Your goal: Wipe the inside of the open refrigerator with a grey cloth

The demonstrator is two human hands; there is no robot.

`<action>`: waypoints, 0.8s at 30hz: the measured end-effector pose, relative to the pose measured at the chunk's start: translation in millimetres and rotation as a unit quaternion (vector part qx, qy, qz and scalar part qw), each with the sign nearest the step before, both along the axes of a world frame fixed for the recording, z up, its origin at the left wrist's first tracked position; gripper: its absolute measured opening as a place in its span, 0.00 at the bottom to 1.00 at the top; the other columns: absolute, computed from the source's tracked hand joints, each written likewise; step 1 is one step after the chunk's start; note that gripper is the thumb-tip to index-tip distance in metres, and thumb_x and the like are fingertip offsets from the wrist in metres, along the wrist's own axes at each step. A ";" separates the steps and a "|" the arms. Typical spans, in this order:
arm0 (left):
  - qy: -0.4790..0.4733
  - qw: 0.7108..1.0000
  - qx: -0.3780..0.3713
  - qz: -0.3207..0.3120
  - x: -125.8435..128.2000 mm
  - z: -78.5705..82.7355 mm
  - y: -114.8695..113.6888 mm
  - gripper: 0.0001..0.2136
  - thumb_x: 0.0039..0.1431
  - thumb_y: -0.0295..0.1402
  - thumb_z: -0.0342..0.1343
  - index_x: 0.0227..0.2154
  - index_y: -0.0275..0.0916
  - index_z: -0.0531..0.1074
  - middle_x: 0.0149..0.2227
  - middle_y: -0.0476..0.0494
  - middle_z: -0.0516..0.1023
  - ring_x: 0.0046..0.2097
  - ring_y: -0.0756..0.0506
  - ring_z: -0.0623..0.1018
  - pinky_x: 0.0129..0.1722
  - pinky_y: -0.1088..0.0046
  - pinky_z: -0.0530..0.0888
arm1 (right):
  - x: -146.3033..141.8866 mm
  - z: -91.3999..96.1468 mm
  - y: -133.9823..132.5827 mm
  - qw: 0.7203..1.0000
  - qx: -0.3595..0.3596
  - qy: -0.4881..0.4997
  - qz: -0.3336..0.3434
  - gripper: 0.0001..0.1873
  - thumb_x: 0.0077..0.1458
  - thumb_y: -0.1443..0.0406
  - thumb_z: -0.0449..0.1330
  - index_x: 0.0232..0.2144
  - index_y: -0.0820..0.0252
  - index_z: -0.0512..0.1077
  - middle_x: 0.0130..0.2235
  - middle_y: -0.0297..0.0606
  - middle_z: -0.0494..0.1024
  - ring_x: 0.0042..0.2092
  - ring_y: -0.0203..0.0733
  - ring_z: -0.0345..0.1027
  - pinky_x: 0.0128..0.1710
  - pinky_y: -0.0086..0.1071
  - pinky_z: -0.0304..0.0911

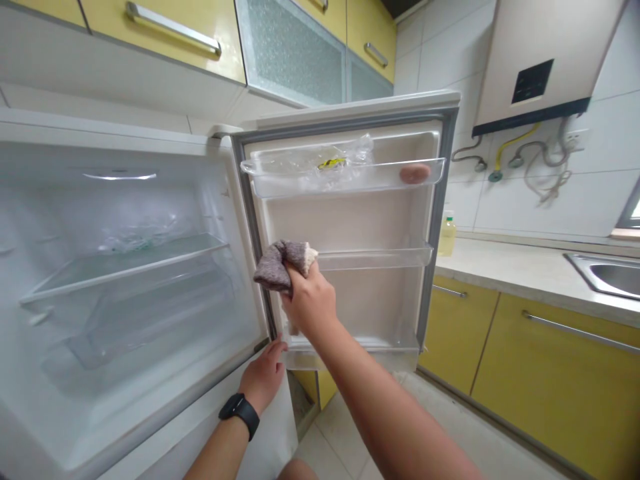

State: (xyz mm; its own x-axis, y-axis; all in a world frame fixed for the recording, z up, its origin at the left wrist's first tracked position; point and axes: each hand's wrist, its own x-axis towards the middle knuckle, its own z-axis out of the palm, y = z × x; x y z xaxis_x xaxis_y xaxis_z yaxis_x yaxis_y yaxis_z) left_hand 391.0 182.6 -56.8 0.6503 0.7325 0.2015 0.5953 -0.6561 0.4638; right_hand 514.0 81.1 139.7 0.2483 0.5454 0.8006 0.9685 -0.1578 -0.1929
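My right hand [311, 297] is closed around a folded grey-brown cloth [283, 265] with a pale fluffy edge. The cloth is at the hinge side of the open fridge door [350, 223], by the left end of the middle clear door shelf [375, 259]. Lower down, my left hand [264, 375], with a black watch on its wrist, reaches to the door's lower hinge-side corner. Its fingers are stretched out against the edge there, and their tips are partly hidden. The dark grey door seal [250, 207] runs just left of the cloth.
A crumpled clear plastic bag [345, 159] and a round pinkish item [415, 174] sit on the top door shelf. Inside the fridge are a glass shelf [130, 267] and a clear drawer [155, 317]. Right stand a counter [505, 267], soap bottle [447, 235] and sink [610, 267].
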 end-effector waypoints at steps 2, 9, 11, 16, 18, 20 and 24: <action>0.000 1.000 0.002 -0.002 -1.4 0.2 -0.9 0.23 0.57 0.23 0.45 0.52 0.51 0.70 0.71 0.54 0.61 0.59 0.46 0.78 0.61 0.69 0.74 | 20.2 3.0 -22.2 0.999 0.003 0.015 -0.049 0.30 0.56 0.57 0.62 0.62 0.44 0.71 0.57 0.49 0.70 0.44 0.47 0.73 0.40 0.35 0.69; -0.015 1.000 0.001 -0.013 0.0 -0.3 -3.8 0.25 0.57 0.23 0.43 0.54 0.53 0.70 0.72 0.58 0.59 0.61 0.44 0.77 0.63 0.63 0.75 | 131.0 6.8 -121.6 0.957 0.056 0.085 -0.273 0.27 0.59 0.52 0.56 0.59 0.47 0.73 0.53 0.50 0.71 0.40 0.51 0.72 0.39 0.43 0.66; -0.025 1.000 -0.002 -0.016 1.4 -0.4 -4.4 0.26 0.56 0.23 0.43 0.54 0.53 0.70 0.72 0.58 0.58 0.61 0.44 0.76 0.64 0.61 0.74 | 159.5 6.8 -140.3 0.934 0.101 0.138 -0.314 0.29 0.58 0.50 0.55 0.59 0.49 0.73 0.51 0.52 0.72 0.43 0.55 0.71 0.43 0.47 0.66; -0.031 0.999 -0.012 -0.013 2.3 -0.1 -6.6 0.25 0.56 0.24 0.42 0.53 0.54 0.70 0.72 0.59 0.58 0.62 0.42 0.76 0.64 0.57 0.74 | 182.1 -3.8 -140.3 0.916 0.197 0.209 -0.280 0.28 0.55 0.51 0.57 0.53 0.56 0.78 0.43 0.51 0.74 0.44 0.57 0.69 0.46 0.51 0.66; -0.028 1.000 -0.011 -0.009 2.0 -0.6 -6.9 0.25 0.56 0.24 0.42 0.52 0.54 0.70 0.72 0.59 0.57 0.62 0.42 0.76 0.63 0.57 0.74 | 178.8 -11.4 -130.5 0.925 0.244 0.194 -0.217 0.28 0.53 0.54 0.58 0.53 0.58 0.78 0.41 0.48 0.76 0.43 0.54 0.69 0.47 0.49 0.66; -0.024 1.000 -0.011 -0.008 1.6 -1.8 -6.2 0.25 0.56 0.24 0.42 0.52 0.54 0.70 0.73 0.58 0.56 0.62 0.42 0.76 0.63 0.57 0.74 | 179.7 -15.7 -124.6 0.928 0.294 0.187 -0.133 0.25 0.52 0.56 0.58 0.50 0.60 0.79 0.39 0.45 0.78 0.43 0.50 0.69 0.48 0.45 0.66; -0.019 1.000 -0.004 -0.008 0.2 -4.5 -4.1 0.26 0.56 0.24 0.42 0.54 0.53 0.69 0.73 0.57 0.55 0.62 0.43 0.76 0.65 0.61 0.73 | 209.6 -1.9 -134.9 0.844 0.427 0.321 0.049 0.18 0.45 0.59 0.63 0.38 0.63 0.79 0.33 0.36 0.77 0.35 0.41 0.69 0.40 0.37 0.68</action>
State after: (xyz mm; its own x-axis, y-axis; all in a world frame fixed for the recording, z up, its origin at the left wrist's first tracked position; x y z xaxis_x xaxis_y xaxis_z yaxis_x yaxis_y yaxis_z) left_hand 391.2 178.5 -61.2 0.6545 0.7234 0.2199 0.5664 -0.6618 0.4912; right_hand 723.6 -53.8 137.8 0.7677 -0.1190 0.6297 0.6212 0.3795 -0.6856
